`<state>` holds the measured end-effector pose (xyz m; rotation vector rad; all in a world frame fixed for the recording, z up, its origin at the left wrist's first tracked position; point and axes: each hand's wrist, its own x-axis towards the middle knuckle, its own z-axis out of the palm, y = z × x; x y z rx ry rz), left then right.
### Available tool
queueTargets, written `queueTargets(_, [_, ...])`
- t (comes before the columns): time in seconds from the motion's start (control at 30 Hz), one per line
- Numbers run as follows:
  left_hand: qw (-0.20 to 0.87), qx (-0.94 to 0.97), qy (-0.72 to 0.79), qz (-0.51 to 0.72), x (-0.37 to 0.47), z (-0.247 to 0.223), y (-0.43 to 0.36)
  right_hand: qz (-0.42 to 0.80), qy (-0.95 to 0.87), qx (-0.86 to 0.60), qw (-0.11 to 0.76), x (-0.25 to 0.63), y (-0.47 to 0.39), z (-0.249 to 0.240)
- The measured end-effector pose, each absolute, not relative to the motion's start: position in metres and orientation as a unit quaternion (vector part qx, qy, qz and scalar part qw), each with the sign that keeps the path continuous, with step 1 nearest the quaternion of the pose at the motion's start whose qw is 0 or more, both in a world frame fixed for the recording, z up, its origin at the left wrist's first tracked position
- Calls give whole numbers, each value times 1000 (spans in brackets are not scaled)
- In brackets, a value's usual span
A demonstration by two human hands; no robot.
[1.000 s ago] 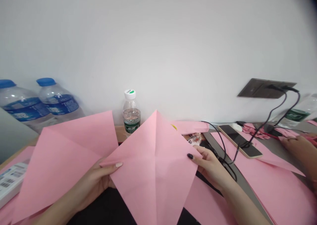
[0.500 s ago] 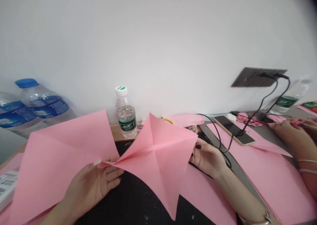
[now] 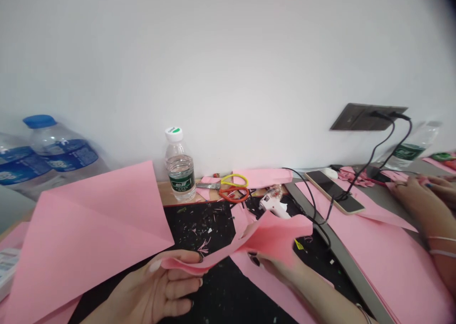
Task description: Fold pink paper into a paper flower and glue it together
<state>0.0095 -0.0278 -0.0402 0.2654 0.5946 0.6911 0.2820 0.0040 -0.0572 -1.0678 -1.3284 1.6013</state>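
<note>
My left hand pinches the left corner of a creased pink sheet of paper between thumb and index finger; its other fingers are loosely curled underneath. The sheet is held in the air above the black mat, bent and seen nearly edge-on. My right hand is under the right part of this sheet, touching it. A dark-nailed fingertip shows there, but the paper and motion blur hide most of the fingers, so I cannot tell whether they grip.
A large pink sheet lies at left. Behind the mat stand a water bottle, scissors and a white glue gun. A phone, cables and pink paper are at right, beside another person's hands.
My right hand has moved down and left beneath the sheet. The sheet has tipped from facing me to nearly edge-on, uncovering the scissors and glue gun. My left hand moved slightly right and lower.
</note>
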Motion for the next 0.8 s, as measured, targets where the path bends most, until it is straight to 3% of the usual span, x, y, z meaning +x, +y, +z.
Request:
queueTargets(0.13, [882,140,290,345,11,-40,-28,655,-410,-394,498,267,2,-58])
queueTargets(0.23, [854,217,305,362,18,-44,-29,655,-372,-402,520,258,0,-57])
queueTargets(0.4, [756,438,355,333,41,-57,-34,640,-397,-431,497,246,-10,-61])
queueTargets(0.53, [654,538,446,289,55,-59,-41,614,-469,-478,418,237,-22,-59])
queueTargets(0.63, [565,576,536,247,60,-58,-42,592,-518,-467,404,233,-30,-53])
queueTargets(0.8, [563,558,555,251,68,-66,-39,567,-580,-439,387,233,-35,-49])
